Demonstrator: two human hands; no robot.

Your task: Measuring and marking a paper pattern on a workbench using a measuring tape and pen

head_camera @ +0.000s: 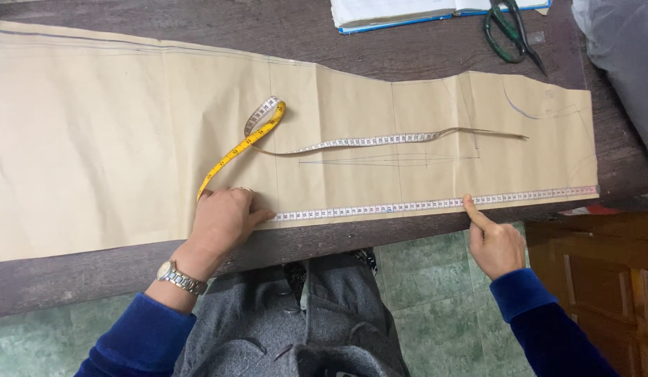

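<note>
Measuring tape, a long flexible strip white on one face and yellow on the other, lies stretched along the near edge of a wide sheet of tan pattern paper, and we pin it there at two points. Our left hand lies flat and mostly open on the paper, fingers loosely spread and pressing the tape down where its straight run begins. Our right hand is curled closed except for the index finger, whose tip presses on the tape further to the right; it grips nothing. The two hands are well apart. Beyond the left hand the tape loops up in a yellow curl, then trails back to the right across the paper in a loose wave.

Faint pencil lines cross the paper, too thin for us to follow. Dark-handled scissors and a white open book with a blue edge are cut off by the top of the frame. A grey fabric bundle is cropped at the right.

Everything lies on a dark wooden table. Below its edge we see our grey garment, blue sleeves, green tiled floor and a brown wooden cabinet.
</note>
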